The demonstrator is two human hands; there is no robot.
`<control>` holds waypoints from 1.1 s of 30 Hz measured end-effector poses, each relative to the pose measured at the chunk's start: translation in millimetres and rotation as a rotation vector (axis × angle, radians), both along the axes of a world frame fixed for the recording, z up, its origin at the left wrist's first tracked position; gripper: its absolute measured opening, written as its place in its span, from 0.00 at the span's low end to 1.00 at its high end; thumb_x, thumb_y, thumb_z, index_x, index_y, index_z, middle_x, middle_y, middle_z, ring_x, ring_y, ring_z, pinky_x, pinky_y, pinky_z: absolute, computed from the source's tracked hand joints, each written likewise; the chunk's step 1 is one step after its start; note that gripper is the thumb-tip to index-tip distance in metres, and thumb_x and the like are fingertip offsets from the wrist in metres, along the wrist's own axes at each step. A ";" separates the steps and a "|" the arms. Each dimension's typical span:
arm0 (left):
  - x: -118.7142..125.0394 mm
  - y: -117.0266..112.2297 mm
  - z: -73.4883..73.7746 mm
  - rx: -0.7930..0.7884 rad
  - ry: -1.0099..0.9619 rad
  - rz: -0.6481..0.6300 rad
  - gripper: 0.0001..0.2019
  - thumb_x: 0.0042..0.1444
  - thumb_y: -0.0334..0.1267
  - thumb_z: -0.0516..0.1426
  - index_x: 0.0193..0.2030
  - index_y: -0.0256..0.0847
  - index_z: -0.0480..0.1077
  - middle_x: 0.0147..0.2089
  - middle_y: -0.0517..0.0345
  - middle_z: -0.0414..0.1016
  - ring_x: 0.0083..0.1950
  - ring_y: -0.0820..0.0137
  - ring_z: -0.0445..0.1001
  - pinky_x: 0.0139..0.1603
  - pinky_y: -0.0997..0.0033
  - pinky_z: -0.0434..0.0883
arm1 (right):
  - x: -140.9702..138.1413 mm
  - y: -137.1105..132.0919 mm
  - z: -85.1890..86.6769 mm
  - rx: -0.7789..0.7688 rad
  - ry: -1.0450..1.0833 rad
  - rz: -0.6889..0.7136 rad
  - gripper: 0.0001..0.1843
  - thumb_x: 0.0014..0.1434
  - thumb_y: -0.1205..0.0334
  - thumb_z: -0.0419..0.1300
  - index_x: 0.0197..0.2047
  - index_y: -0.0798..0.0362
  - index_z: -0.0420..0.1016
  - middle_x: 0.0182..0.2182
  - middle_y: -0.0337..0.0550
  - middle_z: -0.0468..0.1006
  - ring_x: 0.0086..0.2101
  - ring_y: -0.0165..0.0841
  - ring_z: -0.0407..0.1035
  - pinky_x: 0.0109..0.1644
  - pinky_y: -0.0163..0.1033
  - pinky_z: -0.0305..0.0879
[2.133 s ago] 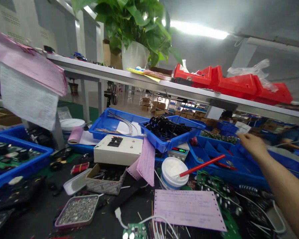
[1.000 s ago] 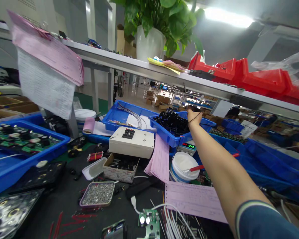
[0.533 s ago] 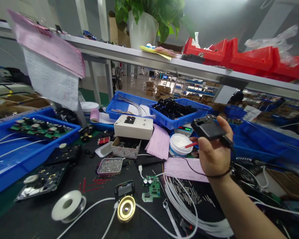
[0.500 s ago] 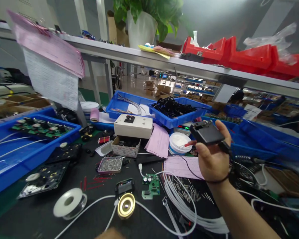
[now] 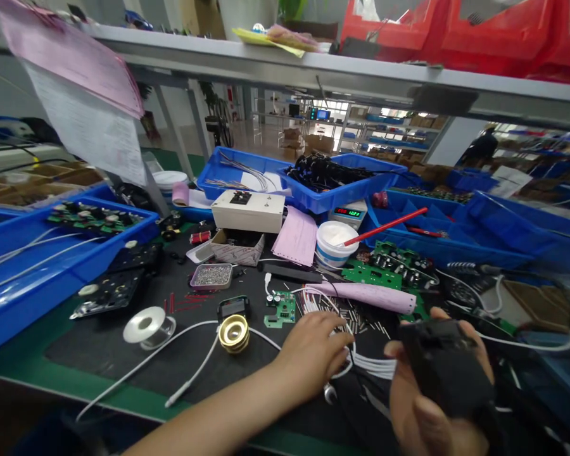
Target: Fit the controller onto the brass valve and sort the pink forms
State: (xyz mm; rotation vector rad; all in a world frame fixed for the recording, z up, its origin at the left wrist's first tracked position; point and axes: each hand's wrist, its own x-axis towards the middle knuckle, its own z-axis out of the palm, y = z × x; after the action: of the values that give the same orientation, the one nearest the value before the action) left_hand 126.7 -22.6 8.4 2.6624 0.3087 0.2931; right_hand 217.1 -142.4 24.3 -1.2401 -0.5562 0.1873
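Note:
My right hand (image 5: pixel 427 405) is low at the front right, closed around a black box-shaped part (image 5: pixel 444 367) with a black lead. My left hand (image 5: pixel 313 351) lies palm down on the black mat, fingers spread over a bundle of white wires (image 5: pixel 361 361). Just left of that hand sit a small green circuit board (image 5: pixel 280 308) and a brass ring (image 5: pixel 234 332). The blue tray of black corded parts (image 5: pixel 335 180) stands at the back centre.
A solder spool (image 5: pixel 148 326), a tin of screws (image 5: pixel 211 275), a white tester box (image 5: pixel 247 211), a white tub with a red stick (image 5: pixel 333 239) and pink papers (image 5: pixel 297 235) crowd the bench. Blue trays (image 5: pixel 52 253) line the left and right. A shelf (image 5: pixel 313 63) with red bins runs overhead.
My right hand reached into the back blue tray, took out the black part and brought it down to the front. My left hand has come in onto the white wires. The view tilted down.

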 end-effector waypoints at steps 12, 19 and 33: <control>21.6 116.3 -3.1 0.458 0.394 0.160 0.11 0.57 0.28 0.49 0.45 0.33 0.67 0.46 0.45 0.72 0.47 0.60 0.70 0.43 0.64 0.67 | 34.3 -35.3 -52.6 0.023 0.689 0.342 0.29 0.46 0.43 0.61 0.52 0.42 0.69 0.54 0.48 0.69 0.41 0.36 0.71 0.38 0.40 0.72; 19.3 144.9 -7.2 0.506 0.444 0.262 0.12 0.58 0.26 0.46 0.43 0.33 0.67 0.43 0.44 0.73 0.43 0.60 0.72 0.36 0.64 0.67 | 39.8 -34.3 -66.5 -0.040 0.655 0.337 0.31 0.45 0.53 0.65 0.54 0.41 0.66 0.42 0.44 0.78 0.38 0.36 0.72 0.43 0.44 0.70; -13.3 129.4 60.3 0.065 -0.279 0.519 0.18 0.57 0.41 0.52 0.52 0.37 0.62 0.46 0.49 0.73 0.46 0.61 0.71 0.45 0.63 0.68 | 46.4 -10.5 -60.5 0.052 0.483 0.558 0.35 0.46 0.52 0.64 0.57 0.43 0.62 0.56 0.45 0.66 0.58 0.43 0.55 0.64 0.55 0.45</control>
State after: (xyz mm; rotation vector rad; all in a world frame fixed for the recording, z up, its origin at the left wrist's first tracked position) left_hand 113.5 106.8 68.7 2.5171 0.9077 0.8354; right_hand 263.5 -152.9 -36.2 -0.9178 -0.4660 0.9103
